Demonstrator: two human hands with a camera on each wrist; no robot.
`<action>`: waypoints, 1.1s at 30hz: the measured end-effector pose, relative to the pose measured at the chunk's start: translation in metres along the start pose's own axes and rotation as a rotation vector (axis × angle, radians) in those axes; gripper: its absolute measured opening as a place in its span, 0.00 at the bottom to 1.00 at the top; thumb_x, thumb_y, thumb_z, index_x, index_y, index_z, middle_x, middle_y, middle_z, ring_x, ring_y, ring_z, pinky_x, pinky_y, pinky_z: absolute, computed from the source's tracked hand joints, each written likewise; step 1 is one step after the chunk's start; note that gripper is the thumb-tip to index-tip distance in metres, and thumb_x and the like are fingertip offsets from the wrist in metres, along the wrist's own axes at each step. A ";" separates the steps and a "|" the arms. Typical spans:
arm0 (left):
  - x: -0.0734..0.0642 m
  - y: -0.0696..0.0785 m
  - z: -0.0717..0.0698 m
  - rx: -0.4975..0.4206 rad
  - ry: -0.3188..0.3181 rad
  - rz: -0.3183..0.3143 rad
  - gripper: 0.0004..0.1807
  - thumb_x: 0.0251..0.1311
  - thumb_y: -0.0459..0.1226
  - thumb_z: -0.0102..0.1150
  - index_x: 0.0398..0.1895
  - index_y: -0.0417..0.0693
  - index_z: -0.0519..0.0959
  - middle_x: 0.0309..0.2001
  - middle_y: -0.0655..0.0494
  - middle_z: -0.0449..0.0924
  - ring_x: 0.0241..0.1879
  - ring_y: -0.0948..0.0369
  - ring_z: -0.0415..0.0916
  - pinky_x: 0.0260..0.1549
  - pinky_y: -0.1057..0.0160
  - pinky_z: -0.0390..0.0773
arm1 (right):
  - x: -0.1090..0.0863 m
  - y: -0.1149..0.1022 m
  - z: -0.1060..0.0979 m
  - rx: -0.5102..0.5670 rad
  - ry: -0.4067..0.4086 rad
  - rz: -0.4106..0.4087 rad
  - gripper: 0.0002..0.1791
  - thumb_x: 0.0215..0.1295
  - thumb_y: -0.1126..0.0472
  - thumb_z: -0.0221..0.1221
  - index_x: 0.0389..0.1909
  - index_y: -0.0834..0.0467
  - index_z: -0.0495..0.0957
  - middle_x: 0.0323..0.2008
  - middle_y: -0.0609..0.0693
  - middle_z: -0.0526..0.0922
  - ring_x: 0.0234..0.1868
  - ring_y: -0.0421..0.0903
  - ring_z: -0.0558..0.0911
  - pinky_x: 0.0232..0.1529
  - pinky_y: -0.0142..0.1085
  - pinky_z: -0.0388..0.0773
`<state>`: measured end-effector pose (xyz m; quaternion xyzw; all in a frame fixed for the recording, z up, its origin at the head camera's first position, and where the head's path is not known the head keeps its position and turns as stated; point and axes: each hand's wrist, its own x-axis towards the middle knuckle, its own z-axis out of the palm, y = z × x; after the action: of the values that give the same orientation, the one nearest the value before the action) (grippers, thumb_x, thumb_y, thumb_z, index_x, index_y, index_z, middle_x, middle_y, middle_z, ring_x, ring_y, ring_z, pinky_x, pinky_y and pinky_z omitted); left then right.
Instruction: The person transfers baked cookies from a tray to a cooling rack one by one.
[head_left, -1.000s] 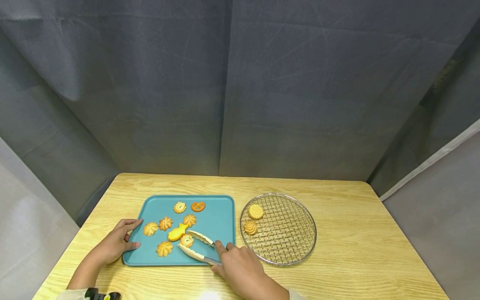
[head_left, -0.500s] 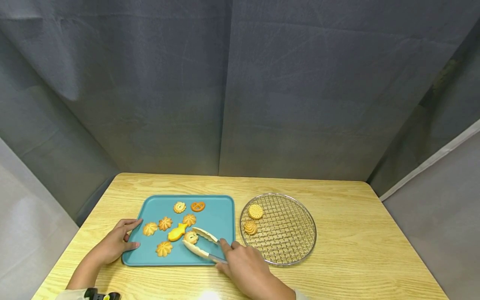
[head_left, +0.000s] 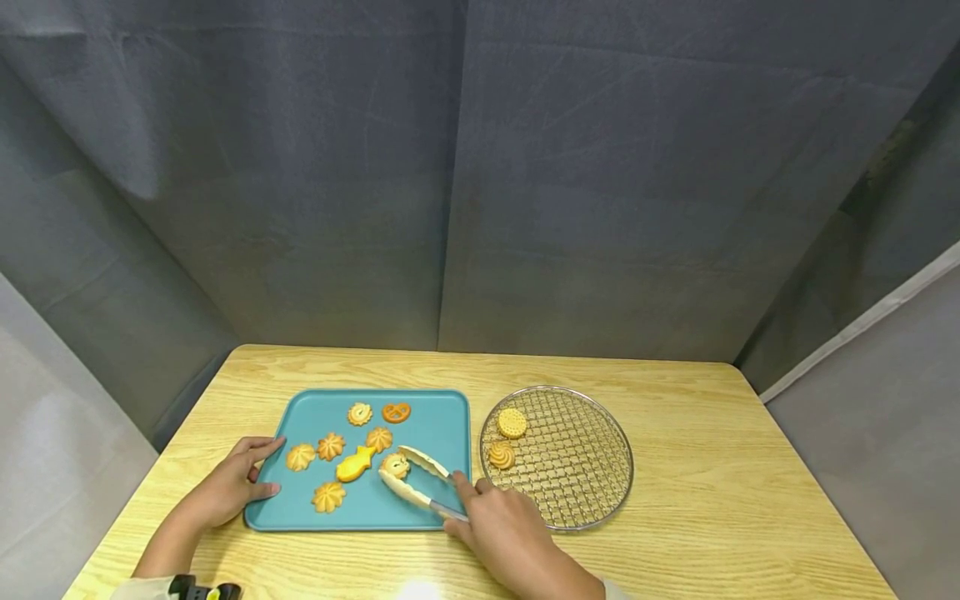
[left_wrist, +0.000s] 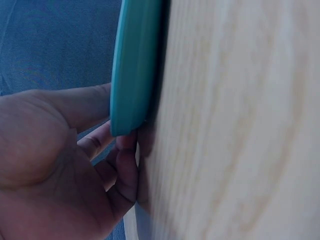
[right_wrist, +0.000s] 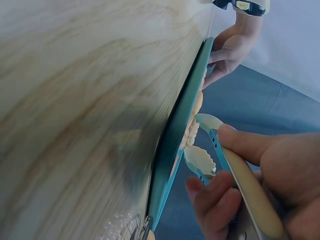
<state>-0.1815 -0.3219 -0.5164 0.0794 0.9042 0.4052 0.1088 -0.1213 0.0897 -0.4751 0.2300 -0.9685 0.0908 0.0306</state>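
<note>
A teal tray (head_left: 442, 417) lies on the table and bears several cookies and a pretzel (head_left: 396, 413). My left hand (head_left: 228, 486) grips its left rim; the left wrist view shows the thumb over the edge and the other fingers curled at the rim (left_wrist: 132, 75). With my right hand (head_left: 504, 533) I hold tongs (head_left: 408, 492) that have cream tips and teal inner sides. Between those tips is a round scalloped cookie (head_left: 394, 466); whether it is lifted off the tray I cannot tell. A yellow fish-shaped cookie (head_left: 355, 464) lies just left of it.
Right of the tray stands a round wire rack (head_left: 577, 467). On its left side are a round dotted cookie (head_left: 512, 423) and a swirl cookie (head_left: 501, 455). Grey curtains (head_left: 585, 208) hang behind the wooden table (head_left: 712, 467).
My right hand and the tongs have shifted to the right across the tray. The scalloped cookie has come along, away from the fish-shaped one. The left hand stays put.
</note>
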 end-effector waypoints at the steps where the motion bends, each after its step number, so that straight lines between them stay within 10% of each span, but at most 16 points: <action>1: 0.000 0.000 0.000 -0.001 0.001 0.000 0.44 0.61 0.30 0.69 0.77 0.26 0.57 0.70 0.30 0.55 0.38 0.54 0.60 0.33 0.65 0.66 | 0.000 0.001 0.000 0.006 0.001 0.004 0.37 0.66 0.39 0.66 0.69 0.56 0.77 0.50 0.59 0.87 0.37 0.55 0.88 0.37 0.46 0.85; 33: 0.000 0.001 -0.001 0.006 -0.003 0.000 0.45 0.61 0.30 0.69 0.77 0.26 0.57 0.70 0.28 0.54 0.39 0.54 0.61 0.33 0.65 0.66 | -0.010 0.037 -0.008 0.101 0.080 0.133 0.36 0.65 0.44 0.68 0.69 0.59 0.75 0.45 0.62 0.86 0.29 0.57 0.85 0.30 0.50 0.84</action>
<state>-0.1819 -0.3219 -0.5156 0.0806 0.9053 0.4024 0.1099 -0.1289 0.1283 -0.4739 0.1625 -0.9738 0.1504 0.0516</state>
